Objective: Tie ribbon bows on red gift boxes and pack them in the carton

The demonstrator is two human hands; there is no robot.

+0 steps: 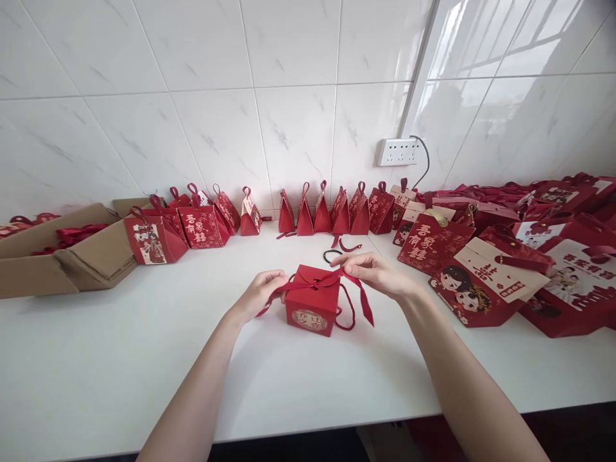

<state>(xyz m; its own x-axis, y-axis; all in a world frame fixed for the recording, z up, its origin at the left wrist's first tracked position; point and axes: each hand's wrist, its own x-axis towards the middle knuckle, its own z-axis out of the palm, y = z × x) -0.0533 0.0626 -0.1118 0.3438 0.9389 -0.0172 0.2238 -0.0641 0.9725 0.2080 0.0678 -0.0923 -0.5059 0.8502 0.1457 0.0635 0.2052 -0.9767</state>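
A small red gift box [312, 308] with a round gold design on its front stands upright on the white table. Across its closed top runs a dark red ribbon [366, 307], crossed at the middle of the lid. My left hand [260, 292] pinches the ribbon at the box's left side. On the right, my right hand [368, 269] grips the other stretch between thumb and fingers, with its loose end hanging down. A twisted red cord handle [353, 314] loops out beside the box on the right.
Several red triangular boxes [305, 215] line the tiled wall. A brown cardboard box [91, 256] with red ribbons sits left. Many printed red gift boxes [481, 276] are heaped right. A black ring [332, 256] and ribbon scraps [349, 247] lie behind my box. A power strip [398, 153] is on the wall.
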